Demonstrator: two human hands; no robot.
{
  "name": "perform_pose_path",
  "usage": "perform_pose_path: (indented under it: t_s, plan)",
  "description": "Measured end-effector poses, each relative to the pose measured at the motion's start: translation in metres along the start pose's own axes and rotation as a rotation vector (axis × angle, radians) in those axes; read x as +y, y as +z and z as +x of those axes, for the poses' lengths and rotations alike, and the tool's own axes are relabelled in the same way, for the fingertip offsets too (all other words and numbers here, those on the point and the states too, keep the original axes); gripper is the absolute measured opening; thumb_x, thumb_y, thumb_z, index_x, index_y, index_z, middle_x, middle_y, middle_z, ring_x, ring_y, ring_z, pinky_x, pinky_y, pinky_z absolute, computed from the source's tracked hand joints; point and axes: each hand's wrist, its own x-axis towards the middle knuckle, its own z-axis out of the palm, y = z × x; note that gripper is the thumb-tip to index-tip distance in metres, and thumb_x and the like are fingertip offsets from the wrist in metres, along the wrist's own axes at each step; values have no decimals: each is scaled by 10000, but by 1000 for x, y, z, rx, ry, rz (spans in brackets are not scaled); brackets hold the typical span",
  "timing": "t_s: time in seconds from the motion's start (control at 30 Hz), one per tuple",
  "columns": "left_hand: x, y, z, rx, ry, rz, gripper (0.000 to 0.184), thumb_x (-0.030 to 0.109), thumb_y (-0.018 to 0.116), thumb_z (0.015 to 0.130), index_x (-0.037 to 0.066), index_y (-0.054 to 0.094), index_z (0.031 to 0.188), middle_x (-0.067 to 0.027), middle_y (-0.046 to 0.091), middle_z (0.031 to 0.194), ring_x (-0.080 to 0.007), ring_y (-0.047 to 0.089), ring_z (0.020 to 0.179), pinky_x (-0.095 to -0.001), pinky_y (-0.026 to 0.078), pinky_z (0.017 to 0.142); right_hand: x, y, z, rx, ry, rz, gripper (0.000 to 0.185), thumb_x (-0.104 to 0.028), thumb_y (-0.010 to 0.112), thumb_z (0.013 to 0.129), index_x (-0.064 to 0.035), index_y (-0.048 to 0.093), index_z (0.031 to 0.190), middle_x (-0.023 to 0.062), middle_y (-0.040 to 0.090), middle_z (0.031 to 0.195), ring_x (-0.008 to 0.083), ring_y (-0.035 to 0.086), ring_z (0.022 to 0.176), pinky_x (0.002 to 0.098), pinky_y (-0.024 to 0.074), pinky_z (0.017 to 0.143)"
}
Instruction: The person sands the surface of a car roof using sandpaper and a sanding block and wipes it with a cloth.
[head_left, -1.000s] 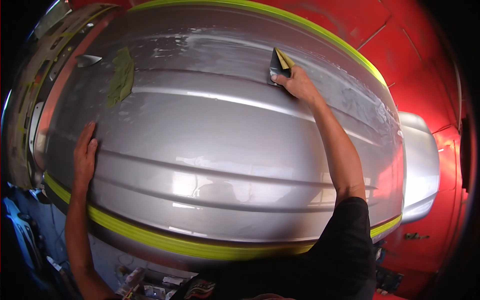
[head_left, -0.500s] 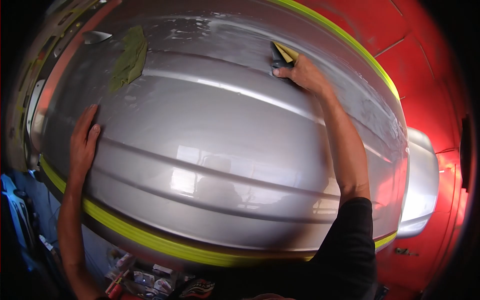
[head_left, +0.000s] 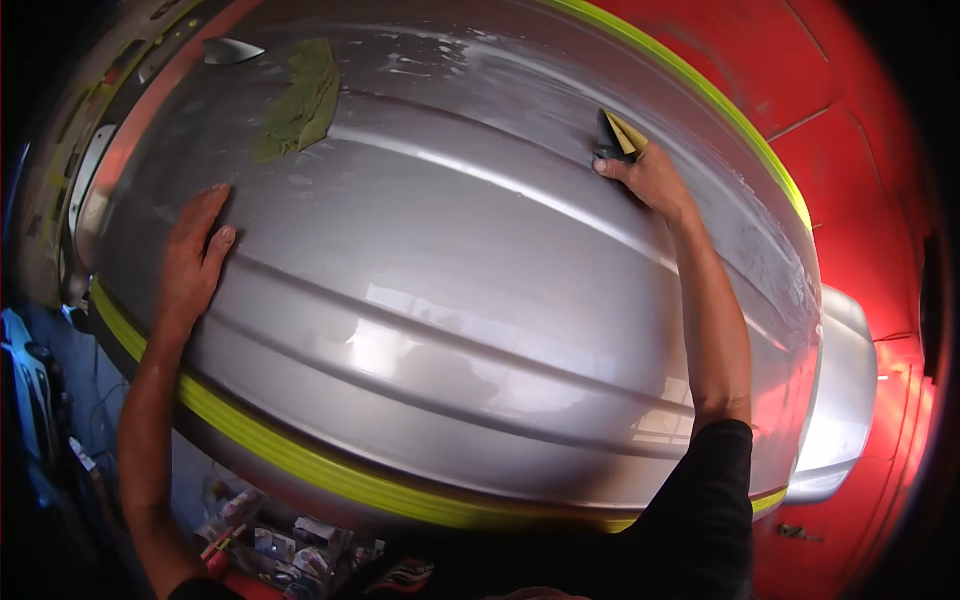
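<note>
A silvery car roof [head_left: 480, 270] with long raised ribs fills most of the view. My right hand [head_left: 655, 180] grips a folded sheet of sandpaper [head_left: 622, 138], dark on one face and yellowish on the back, against the far half of the roof. The thumb shows on the near side of the sheet; the other fingers are mostly hidden. On the left, my left hand [head_left: 195, 255] lies flat on the bare roof, thumb apart from the fingers. Beyond it rests a crumpled olive-green cloth [head_left: 302, 100].
Yellow-green masking tape [head_left: 300, 465] runs along the near edge, with another tape strip [head_left: 745, 125] along the far edge. A pointed fin antenna [head_left: 233, 51] stands at upper left. Whitish wet streaks [head_left: 430, 60] mark the far side. Assorted items [head_left: 290, 550] sit below the near edge.
The whole view has turned slightly, so the roof, cloth and both hands appear further right. Against the roof, both hands look nearly unmoved; the right keeps its grip on the sandpaper.
</note>
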Motion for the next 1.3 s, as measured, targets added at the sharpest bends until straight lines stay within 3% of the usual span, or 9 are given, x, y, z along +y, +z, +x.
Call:
perform_pose_path:
  t_s: [0.23, 0.53, 0.57, 0.73, 0.87, 0.97, 1.03, 1.1, 1.3]
  plan:
    - [-12, 3, -6, -17, -16, -30, 461, 248, 528, 1008, 74, 507, 1434, -146, 512, 1465, -340, 401, 1418, -420, 289, 1172, -142, 84, 81, -130, -29, -119, 678, -497, 817, 737, 37, 669, 1128, 225, 703, 1074, 377, 650, 1079, 502, 410, 1008]
    - [-12, 3, -3, -21, 21, 56, 473, 226, 544, 995, 75, 496, 1441, -148, 504, 1470, -345, 398, 1416, -422, 292, 1168, -29, 15, 7, 8, -84, 121, 680, -360, 857, 730, 15, 635, 1252, 228, 695, 1113, 328, 667, 1046, 388, 483, 937]
    - [-10, 3, -2, -16, 26, 48, 472, 232, 554, 992, 76, 504, 1434, -149, 512, 1462, -354, 409, 1404, -428, 304, 1160, -30, 21, 14, -7, -25, 99, 693, -294, 859, 735, 6, 604, 1304, 204, 685, 1168, 308, 650, 1094, 374, 463, 977]
    - [-12, 4, -2, 22, 35, 46, 471, 245, 573, 983, 70, 521, 1417, -156, 532, 1440, -376, 425, 1383, -447, 322, 1145, -133, 79, 66, -25, -1, -127, 647, -496, 811, 748, 39, 675, 1086, 244, 708, 1038, 382, 659, 1048, 536, 402, 961]
    - [-18, 7, -4, 37, 41, -24, 461, 240, 566, 987, 58, 527, 1409, -163, 534, 1435, -379, 423, 1383, -451, 320, 1145, -160, 94, 80, -17, 25, -132, 579, -474, 795, 786, 0, 685, 1099, 200, 717, 1039, 354, 658, 1061, 486, 452, 927]
    - [-16, 5, -4, 40, 31, -38, 451, 234, 560, 991, 52, 532, 1402, -164, 538, 1430, -378, 432, 1377, -447, 326, 1140, -91, 82, 93, 203, 35, 607, 470, -381, 747, 863, -7, 679, 1139, 199, 714, 1053, 347, 655, 1079, 409, 469, 947]
    - [-14, 2, -5, 31, 12, -30, 448, 233, 559, 991, 51, 534, 1399, -165, 540, 1427, -379, 438, 1373, -445, 331, 1136, -77, 31, 48, 224, -37, 317, 339, -207, 648, 929, -21, 661, 1213, 195, 692, 1151, 349, 632, 1140, 361, 466, 1004]
    - [-15, 1, -4, 38, 31, -22, 449, 235, 561, 990, 50, 534, 1399, -166, 545, 1421, -380, 443, 1369, -444, 334, 1132, -46, 9, 7, 210, -441, -82, 335, -86, 575, 934, -45, 646, 1259, 161, 644, 1276, 330, 590, 1214, 391, 442, 1067]
    - [-15, 5, -3, 28, 37, 7, 455, 242, 557, 993, 53, 528, 1406, -168, 545, 1420, -380, 440, 1371, -440, 334, 1132, -31, 13, -43, -80, -372, -249, 434, -184, 578, 956, -18, 571, 1357, 162, 504, 1462, 342, 418, 1397, 403, 327, 1182]
